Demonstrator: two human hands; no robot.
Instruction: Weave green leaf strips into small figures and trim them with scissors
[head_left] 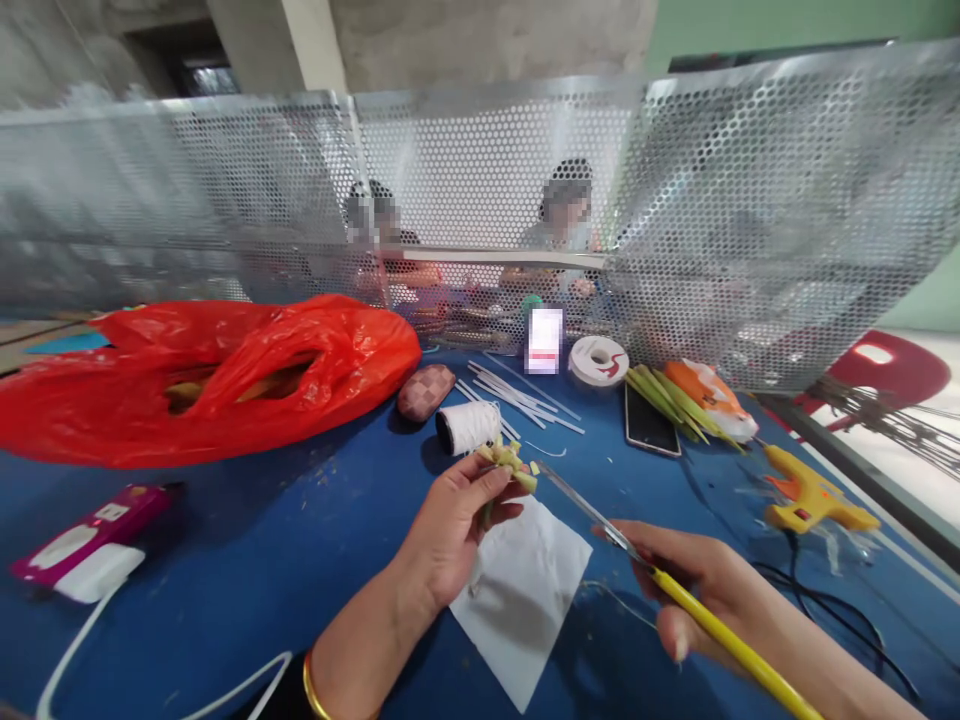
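Note:
My left hand (pixel 457 520) is closed in a pinch on a small bunch of pale yellow-green plant pieces (pixel 504 460), held above the table. Gripped in my right hand (pixel 697 570) is a yellow-handled knife (pixel 697 605) with a long thin metal blade. Its tip comes close to the plant pieces; whether it touches them I cannot tell. Beneath my hands lies a white sheet of paper (pixel 525 600). A spool of white thread (pixel 469 428) lies just behind my left hand.
On the blue table (pixel 300 540) are a red plastic bag (pixel 352 350), white sticks (pixel 517 395), a ribbon roll (pixel 598 361), a phone (pixel 651 425), green stalks (pixel 667 400), a yellow glue gun (pixel 817 495) and a purple power strip (pixel 97 535). People sit behind a perforated metal screen (pixel 465 150).

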